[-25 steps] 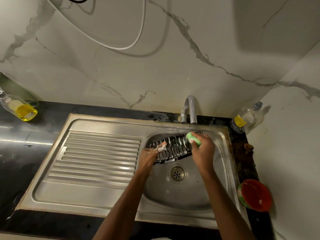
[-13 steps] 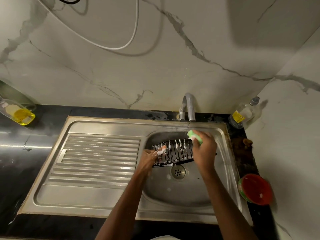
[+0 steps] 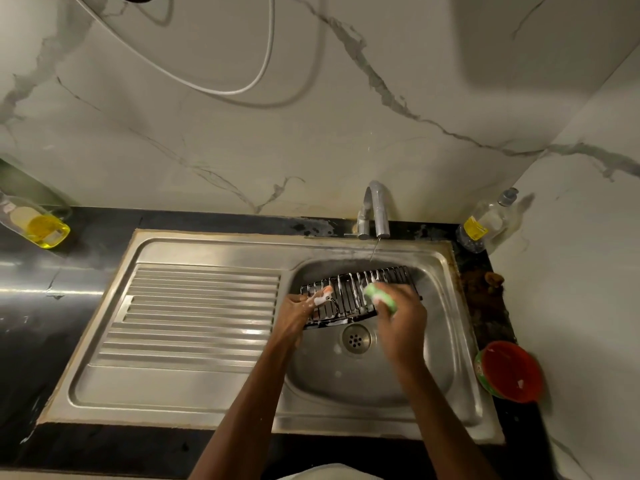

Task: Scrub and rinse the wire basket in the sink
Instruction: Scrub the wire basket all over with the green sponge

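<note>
Light: dim, warm, yellowish.
Shadow: broad dark block on the wall (image 3: 540, 39) upper right; cable (image 3: 239, 88) casts a soft double.
Glare: pale streak on the bench (image 3: 41, 292) at left; sheen on the sink (image 3: 207, 386).
Blur: right hand (image 3: 401, 323) smeared.
Edges: wide-angle bowing.

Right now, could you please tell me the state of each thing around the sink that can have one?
Wire basket: tilted in the sink, soapy.
Sponge: gripped by the right hand, against the basket.
Left hand: holding the basket's left end.
Tap: running a thin stream.
Drain: unplugged.
Red bowl: upright on the counter.
</note>
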The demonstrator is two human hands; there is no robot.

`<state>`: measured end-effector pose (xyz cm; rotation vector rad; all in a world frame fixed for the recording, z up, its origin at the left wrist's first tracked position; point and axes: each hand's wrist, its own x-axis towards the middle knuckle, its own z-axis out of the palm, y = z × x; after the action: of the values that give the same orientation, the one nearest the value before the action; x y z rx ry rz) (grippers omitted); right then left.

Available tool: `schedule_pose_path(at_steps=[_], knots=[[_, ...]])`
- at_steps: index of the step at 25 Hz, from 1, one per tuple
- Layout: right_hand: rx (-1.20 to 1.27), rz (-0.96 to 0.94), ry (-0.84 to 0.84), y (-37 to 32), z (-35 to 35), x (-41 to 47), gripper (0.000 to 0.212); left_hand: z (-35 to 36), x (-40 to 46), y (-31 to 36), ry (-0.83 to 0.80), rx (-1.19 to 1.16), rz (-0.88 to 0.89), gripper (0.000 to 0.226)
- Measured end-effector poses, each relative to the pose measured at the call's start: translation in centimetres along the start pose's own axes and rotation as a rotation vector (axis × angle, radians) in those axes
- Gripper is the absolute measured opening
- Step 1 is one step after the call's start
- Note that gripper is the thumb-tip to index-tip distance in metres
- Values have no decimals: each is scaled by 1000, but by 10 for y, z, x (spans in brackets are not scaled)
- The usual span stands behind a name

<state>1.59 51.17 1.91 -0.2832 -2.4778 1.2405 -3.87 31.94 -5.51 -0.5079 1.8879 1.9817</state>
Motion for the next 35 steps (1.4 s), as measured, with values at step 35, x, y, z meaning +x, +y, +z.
schedule_pose_path(at_steps=[35], knots=[[112,43,153,-11,-26,-27,40,-2,2,22,-37,6,28,33]])
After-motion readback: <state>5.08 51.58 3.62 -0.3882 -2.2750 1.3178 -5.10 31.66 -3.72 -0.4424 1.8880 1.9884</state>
